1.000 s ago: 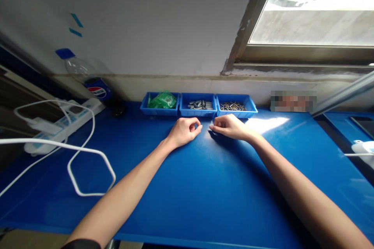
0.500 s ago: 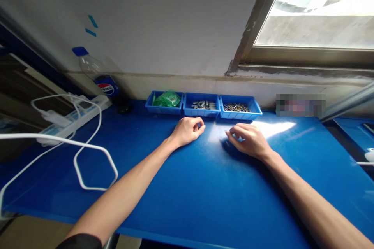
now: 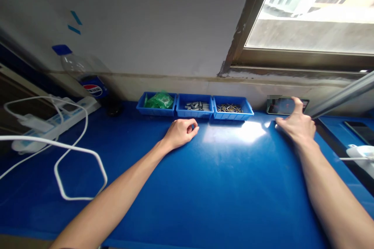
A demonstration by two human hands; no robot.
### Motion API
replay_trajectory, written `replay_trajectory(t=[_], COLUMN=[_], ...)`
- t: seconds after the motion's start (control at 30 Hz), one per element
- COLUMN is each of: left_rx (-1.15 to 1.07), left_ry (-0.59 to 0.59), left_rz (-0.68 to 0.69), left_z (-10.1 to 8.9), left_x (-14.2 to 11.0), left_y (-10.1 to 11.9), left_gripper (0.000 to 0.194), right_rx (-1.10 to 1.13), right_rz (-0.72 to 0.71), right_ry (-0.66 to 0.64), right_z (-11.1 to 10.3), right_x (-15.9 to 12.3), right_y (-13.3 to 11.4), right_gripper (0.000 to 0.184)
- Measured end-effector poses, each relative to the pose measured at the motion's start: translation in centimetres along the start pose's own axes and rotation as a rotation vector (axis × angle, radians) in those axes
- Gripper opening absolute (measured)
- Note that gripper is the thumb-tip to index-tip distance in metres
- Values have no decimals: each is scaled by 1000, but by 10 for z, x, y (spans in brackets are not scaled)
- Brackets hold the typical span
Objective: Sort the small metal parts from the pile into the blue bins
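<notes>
My left hand (image 3: 181,133) rests on the blue tabletop, fingers curled in and thumb tip meeting the index finger. Nothing shows in the ring they form. Over on the right, my right hand (image 3: 299,126) has its index finger stretched up across a smartphone (image 3: 280,106) and its thumb spread out to the side. The phone leans on its long edge against the wall; whether the fingertip touches the screen I cannot tell. Beyond my left hand stand three blue bins: one with a green plastic bag (image 3: 160,100), one with grey cylindrical pieces (image 3: 198,106), one with screws (image 3: 230,109).
A cola bottle (image 3: 95,87) stands at the back left by the wall. A white power strip (image 3: 55,124) and looping white cable (image 3: 78,149) lie on the left. A window (image 3: 309,27) is above right. Another dark phone (image 3: 360,132) lies at the far right.
My right hand has moved right and away from me, from the middle of the table to the phone, and its fingers have opened out. My left hand stays curled. The view has turned slightly right.
</notes>
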State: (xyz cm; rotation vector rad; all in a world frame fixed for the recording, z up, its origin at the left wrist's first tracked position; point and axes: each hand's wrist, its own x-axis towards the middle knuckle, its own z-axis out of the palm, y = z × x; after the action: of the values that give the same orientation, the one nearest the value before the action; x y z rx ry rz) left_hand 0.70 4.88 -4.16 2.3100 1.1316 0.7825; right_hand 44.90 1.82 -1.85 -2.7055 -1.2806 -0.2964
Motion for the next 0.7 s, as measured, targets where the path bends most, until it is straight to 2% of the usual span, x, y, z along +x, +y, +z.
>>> replay_trajectory(t=[0.17, 0.4, 0.7], left_rx=[8, 11, 14], left_ry=[-3, -7, -4], left_rz=[5, 13, 6], left_z=[0, -1, -1], left_x=[0, 0, 0], left_y=[0, -1, 1], left_gripper=[15, 14, 15], right_rx=[21, 56, 71], right_rz=[-23, -15, -28], right_ry=[-18, -19, -29], right_z=[2, -2, -2], right_x=[7, 4, 4], right_y=[-7, -13, -13], right_gripper=[80, 75, 79])
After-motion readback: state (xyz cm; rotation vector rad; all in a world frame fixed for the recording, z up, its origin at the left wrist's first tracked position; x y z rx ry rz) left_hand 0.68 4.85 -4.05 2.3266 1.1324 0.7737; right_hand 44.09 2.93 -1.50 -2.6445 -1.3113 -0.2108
